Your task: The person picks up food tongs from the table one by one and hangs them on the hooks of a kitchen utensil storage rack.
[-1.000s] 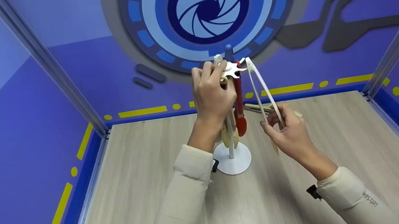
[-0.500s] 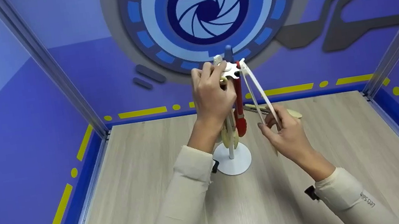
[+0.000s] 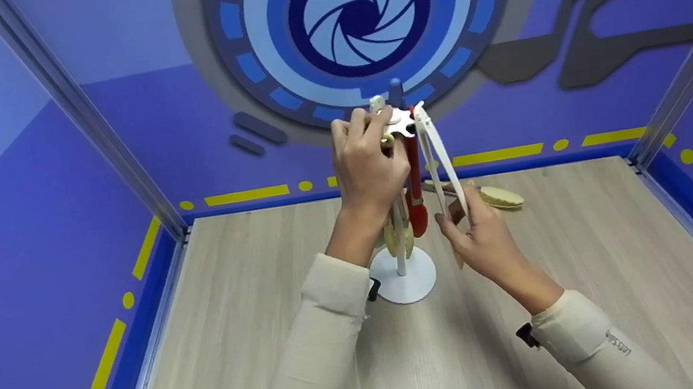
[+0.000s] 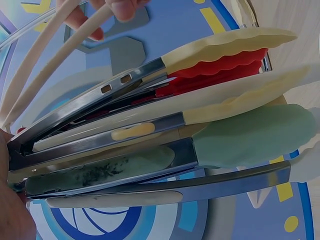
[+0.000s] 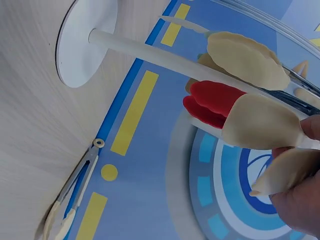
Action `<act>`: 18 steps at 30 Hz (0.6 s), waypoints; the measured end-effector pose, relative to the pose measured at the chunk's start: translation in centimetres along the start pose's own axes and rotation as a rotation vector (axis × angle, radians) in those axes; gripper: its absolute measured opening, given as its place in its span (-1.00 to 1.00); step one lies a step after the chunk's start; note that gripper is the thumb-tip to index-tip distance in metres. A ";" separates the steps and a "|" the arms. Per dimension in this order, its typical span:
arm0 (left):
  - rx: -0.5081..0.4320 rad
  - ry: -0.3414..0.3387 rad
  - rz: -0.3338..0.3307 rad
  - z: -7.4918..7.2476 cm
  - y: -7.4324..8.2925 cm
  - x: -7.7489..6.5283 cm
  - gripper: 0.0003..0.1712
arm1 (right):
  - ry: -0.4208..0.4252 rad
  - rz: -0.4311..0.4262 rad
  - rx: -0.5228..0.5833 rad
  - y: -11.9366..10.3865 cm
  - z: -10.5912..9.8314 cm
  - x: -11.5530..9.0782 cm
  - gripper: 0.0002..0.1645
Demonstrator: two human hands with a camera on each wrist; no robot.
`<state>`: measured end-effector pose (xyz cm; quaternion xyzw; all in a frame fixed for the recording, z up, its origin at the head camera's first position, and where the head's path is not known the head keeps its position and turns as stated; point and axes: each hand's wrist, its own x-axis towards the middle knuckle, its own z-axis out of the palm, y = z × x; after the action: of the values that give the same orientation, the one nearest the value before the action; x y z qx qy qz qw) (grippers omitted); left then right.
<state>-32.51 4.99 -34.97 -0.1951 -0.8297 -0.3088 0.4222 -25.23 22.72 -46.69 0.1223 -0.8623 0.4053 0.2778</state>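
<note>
In the head view, my left hand [image 3: 372, 160] grips the white hooked top [image 3: 399, 123] of a utensil stand. My right hand [image 3: 484, 233] holds cream tongs [image 3: 438, 147] near their broad tips, with the hinge end up against the stand's right side. Their beige tip [image 5: 262, 122] shows in the right wrist view. Several tongs hang from the stand. Red tongs [image 3: 413, 175] hang just left of the held pair. The left wrist view shows green-tipped tongs [image 4: 257, 135] and cream-tipped tongs [image 4: 225, 49] close together. Whether the held hinge is on a hook is unclear.
The stand's round white base [image 3: 407, 288] rests on the wooden table [image 3: 259, 342]. Another pair of cream-tipped tongs [image 3: 501, 197] lies at the back, right of the stand. Blue patterned walls [image 3: 134, 129] enclose the sides and back.
My right hand has shifted left with the cream tongs, bringing their hinge end to the stand's top. The tongs' two arms are closer together. My left hand has stayed in place.
</note>
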 end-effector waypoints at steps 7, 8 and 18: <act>0.000 0.012 0.002 0.1 -0.1 -0.1 -0.60 | -0.079 0.005 0.010 -0.4 1.1 0.5 -0.53; -0.003 0.013 0.002 0.2 -0.1 -0.1 -0.60 | -0.088 0.007 0.010 -0.4 1.2 0.6 -0.55; -0.004 0.033 0.030 -0.1 -0.3 -0.1 -0.59 | -0.160 0.038 0.043 -0.7 2.2 1.4 -0.56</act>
<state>-32.61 4.71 -35.11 -0.2031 -0.8189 -0.3073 0.4401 -26.86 20.60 -46.58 0.1438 -0.8750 0.4180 0.1976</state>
